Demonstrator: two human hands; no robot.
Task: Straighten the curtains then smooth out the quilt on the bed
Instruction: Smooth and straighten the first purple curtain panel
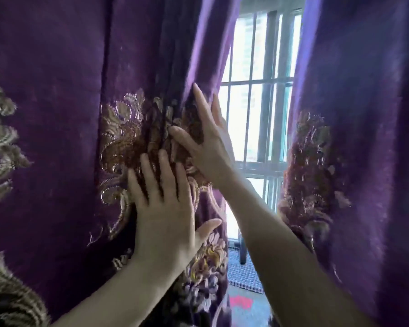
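Observation:
A purple velvet left curtain (64, 95) with gold embroidered flowers fills the left and middle of the head view. Its inner edge is bunched in folds. My left hand (165, 213) lies flat on the embroidery with fingers spread. Just above it, my right hand (206, 147) wraps the curtain's inner edge, thumb on the front and fingers curling behind the cloth. A second purple curtain, the right curtain (359, 128), hangs at the right, apart from both hands. The bed and quilt are out of view.
Between the two curtains a barred window (260, 90) lets in bright light. Low in the gap I see a patterned mat (243, 274) and a red patch on the floor beyond.

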